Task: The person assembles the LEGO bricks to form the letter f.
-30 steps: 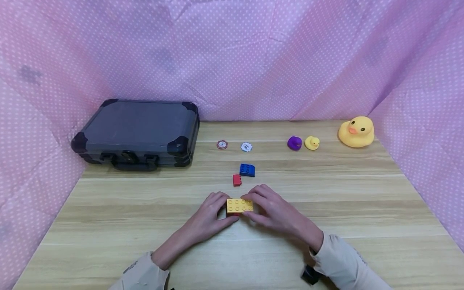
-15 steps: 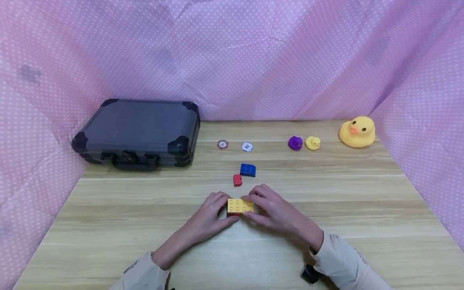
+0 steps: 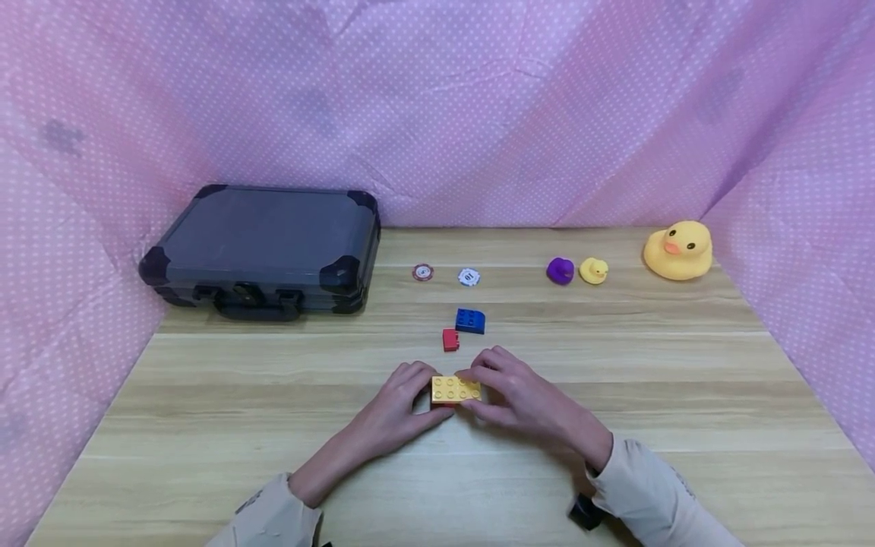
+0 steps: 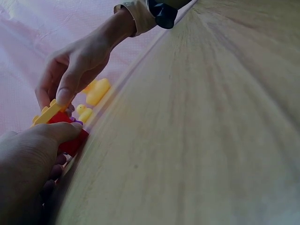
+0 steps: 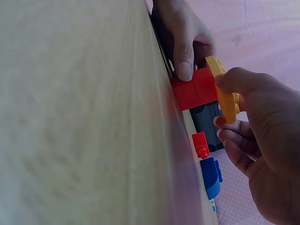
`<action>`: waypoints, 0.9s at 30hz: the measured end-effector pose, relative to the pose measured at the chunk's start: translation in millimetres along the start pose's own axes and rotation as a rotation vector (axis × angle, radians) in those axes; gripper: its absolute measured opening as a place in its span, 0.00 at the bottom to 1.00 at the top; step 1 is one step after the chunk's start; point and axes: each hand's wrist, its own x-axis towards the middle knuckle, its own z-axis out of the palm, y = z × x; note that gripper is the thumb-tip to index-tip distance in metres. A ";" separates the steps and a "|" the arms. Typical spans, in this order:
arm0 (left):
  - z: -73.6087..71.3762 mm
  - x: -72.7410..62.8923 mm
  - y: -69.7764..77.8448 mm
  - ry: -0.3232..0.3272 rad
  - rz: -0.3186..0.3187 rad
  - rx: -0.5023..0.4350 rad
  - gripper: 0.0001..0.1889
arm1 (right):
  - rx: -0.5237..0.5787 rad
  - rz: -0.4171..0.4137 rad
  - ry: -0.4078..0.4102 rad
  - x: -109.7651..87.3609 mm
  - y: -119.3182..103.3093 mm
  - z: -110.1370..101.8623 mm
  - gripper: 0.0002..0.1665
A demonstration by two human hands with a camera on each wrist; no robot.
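At the near middle of the table, a yellow toy brick [image 3: 448, 390] with studs on top sits on a red stack [image 5: 196, 89] that shows a seam across it. My left hand [image 3: 390, 410] grips the red part low down, its thumb on the near side. From the right, my right hand [image 3: 529, 399] pinches the yellow brick between thumb and fingers. The yellow brick juts out past the red part towards the right hand. Just beyond the hands lie a small red brick [image 3: 450, 339] and a blue brick [image 3: 470, 320] with one rounded side.
A dark grey case [image 3: 263, 243] lies at the back left. Two poker chips, one red-edged [image 3: 423, 272] and one white [image 3: 469, 276], lie near the back. Purple [image 3: 560, 271], small yellow [image 3: 593, 271] and large yellow [image 3: 678, 251] rubber ducks stand at the back right. Pink dotted cloth [image 3: 465, 114] surrounds the table.
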 end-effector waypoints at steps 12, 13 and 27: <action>0.2 0.1 1.5 -0.008 -0.017 0.006 0.17 | -0.011 -0.008 0.025 -0.4 1.1 2.7 0.18; 0.2 0.2 1.7 -0.007 -0.016 0.005 0.16 | -0.008 -0.006 0.026 -0.6 1.4 2.6 0.18; -0.6 0.3 2.7 -0.009 -0.022 0.016 0.18 | 0.087 0.106 0.157 9.6 29.9 0.9 0.13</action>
